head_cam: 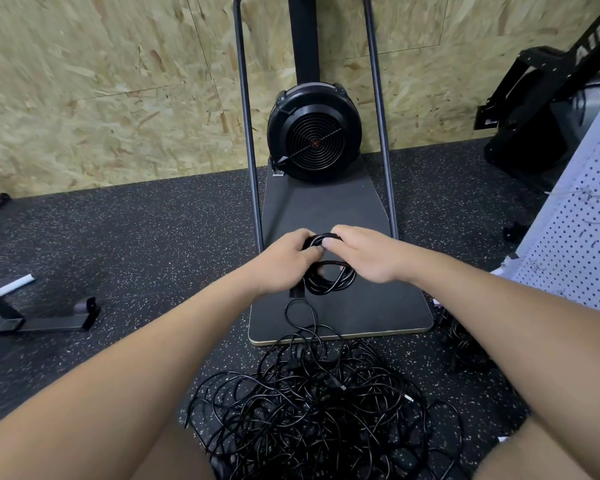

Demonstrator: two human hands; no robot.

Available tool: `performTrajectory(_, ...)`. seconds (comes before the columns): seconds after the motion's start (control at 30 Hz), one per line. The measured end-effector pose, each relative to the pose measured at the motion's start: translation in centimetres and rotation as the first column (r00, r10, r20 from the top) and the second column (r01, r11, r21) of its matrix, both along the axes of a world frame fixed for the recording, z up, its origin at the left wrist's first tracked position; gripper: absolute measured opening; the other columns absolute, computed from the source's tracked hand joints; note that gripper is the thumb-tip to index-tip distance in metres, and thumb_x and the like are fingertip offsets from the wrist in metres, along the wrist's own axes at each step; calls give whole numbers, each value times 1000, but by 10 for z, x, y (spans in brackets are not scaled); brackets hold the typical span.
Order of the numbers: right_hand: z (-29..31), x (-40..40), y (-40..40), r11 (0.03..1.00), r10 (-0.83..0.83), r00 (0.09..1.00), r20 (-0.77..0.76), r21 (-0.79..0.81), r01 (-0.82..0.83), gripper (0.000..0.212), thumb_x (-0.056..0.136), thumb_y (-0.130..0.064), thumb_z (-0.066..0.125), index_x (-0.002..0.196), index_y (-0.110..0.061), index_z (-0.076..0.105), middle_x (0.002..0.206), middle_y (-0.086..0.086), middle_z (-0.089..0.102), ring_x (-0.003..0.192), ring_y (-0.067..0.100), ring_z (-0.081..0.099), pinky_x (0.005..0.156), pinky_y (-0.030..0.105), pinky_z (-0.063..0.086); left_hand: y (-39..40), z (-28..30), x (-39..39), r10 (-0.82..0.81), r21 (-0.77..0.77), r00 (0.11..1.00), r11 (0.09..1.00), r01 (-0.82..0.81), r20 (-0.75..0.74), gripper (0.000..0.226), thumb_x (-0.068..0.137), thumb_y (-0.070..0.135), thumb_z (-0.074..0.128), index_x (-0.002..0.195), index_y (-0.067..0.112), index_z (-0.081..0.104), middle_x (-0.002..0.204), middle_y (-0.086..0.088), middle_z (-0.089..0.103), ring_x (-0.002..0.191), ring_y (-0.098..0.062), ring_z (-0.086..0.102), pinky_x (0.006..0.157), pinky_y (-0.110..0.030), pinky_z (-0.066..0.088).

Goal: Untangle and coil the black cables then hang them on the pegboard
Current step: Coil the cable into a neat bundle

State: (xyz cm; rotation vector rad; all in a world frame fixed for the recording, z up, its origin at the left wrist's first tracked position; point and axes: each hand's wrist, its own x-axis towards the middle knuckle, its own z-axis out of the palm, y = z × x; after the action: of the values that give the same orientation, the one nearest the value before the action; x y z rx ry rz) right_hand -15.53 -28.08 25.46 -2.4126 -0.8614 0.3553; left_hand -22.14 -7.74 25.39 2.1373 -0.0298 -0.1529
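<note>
I observe my left hand [288, 258] and right hand [364, 252] both closed in a grip on the black coiled cable [329, 277]. The tangled black cable heap [312, 407] lies on the floor below the grip; the white perforated pegboard [575, 216] stands to its right.

Tangled cables [319, 410] crowd the floor [136, 237] below; pegboard [575, 220] flanks right.

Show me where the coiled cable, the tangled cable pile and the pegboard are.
coiled cable [329, 280]: head view, lower loops of the coil below the hands.
tangled cable pile [312, 407]: head view, middle of the heap on the floor.
pegboard [579, 237]: head view, bare perforated face.
</note>
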Motion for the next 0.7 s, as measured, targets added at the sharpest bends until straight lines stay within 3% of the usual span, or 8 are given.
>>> performTrajectory(0.17,3,-1,-2,994,-35,999,10,102,34,39,115,-54,36,98,-24,54,92,-2,61,84,18,57,73,40,42,-8,3,-1,-18,-459,994,887,-36,-111,9,111,14,58,104,8,56,72,1,54,70,-21,57,87,-46,56)
performTrajectory(0.27,5,0,-5,990,-34,999,-27,135,38,42,110,-64,36,103,-27,56,99,-1,68,92,19,68,79,42,50,-9,5,1,-24,-532,993,846,-41,-115,23,111,31,65,105,10,57,71,3,44,63,-16,51,82,-43,54)
performTrajectory(0.33,5,-1,-5,991,-10,1000,-20,131,13,39,110,-61,42,111,-27,59,104,-3,70,95,19,71,83,43,53,-9,1,3,12,-449,997,893,-43,-71,41,108,54,64,105,13,62,69,4,35,61,-17,37,66,-42,40)
performTrajectory(0.4,5,-2,-4,996,-3,1000,22,94,1,19,108,-43,55,110,-25,62,100,-5,70,91,21,69,81,43,55,-11,-2,4,91,-310,996,947,-79,22,47,106,63,59,86,20,60,64,6,32,59,-18,28,62,-42,23)
performTrajectory(0.47,7,-1,-3,999,-35,999,-38,23,36,12,97,-30,61,102,-19,63,89,-1,75,74,24,69,70,42,56,-15,-1,4,160,-69,975,986,-151,153,49,108,60,56,82,19,57,56,2,48,53,-20,40,56,-36,30)
performTrajectory(0.57,11,-3,-3,983,-106,975,-194,-165,75,19,98,-27,61,93,-9,66,75,4,80,50,21,63,47,22,44,-23,-6,5,123,263,941,941,-211,315,44,110,58,53,95,17,58,78,-4,67,73,-26,58,67,-40,41)
performTrajectory(0.63,4,2,-5,953,-145,984,-102,-283,111,28,104,-29,61,92,-9,76,83,4,82,65,19,75,54,20,50,-21,-10,7,120,352,922,900,-258,367,44,109,60,51,105,17,58,90,-8,71,84,-34,61,74,-43,47)
performTrajectory(0.7,-6,8,-11,931,-174,984,44,-317,179,25,101,-25,59,96,-18,82,97,5,83,85,23,79,76,28,61,-9,-8,12,168,351,901,880,-320,400,48,110,60,50,107,13,59,94,-12,72,89,-39,62,78,-47,50)
